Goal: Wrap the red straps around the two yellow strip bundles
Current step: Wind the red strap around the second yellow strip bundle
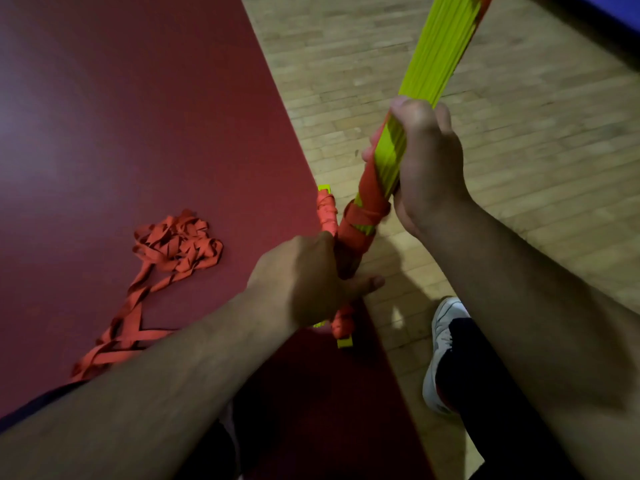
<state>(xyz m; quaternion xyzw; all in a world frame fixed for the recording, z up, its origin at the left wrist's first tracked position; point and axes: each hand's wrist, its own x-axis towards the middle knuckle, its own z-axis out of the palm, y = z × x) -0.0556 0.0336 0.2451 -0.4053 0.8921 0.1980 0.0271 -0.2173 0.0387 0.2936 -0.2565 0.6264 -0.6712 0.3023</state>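
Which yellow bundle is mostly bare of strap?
The raised bundle in the right hand, strapped only at its lower end; the mat bundle shows yellow only at its tips.

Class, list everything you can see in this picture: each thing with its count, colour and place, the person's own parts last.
Held yellow strip bundle: one, yellow-green, raised over the floor, slanting up to the right.
Strap wrapping: one, red, wound round that bundle's lower part.
Lying strip bundle: one, yellow ends, red-wrapped, at the mat's right edge.
Loose red strap: one tangled heap, red-orange, on the mat.
Mat: one, dark red, left.
Wooden floor: pale, right.
Shoe: one, white, lower right.
Left hand: grips the held bundle's wrapped lower end.
Right hand: grips it higher up.
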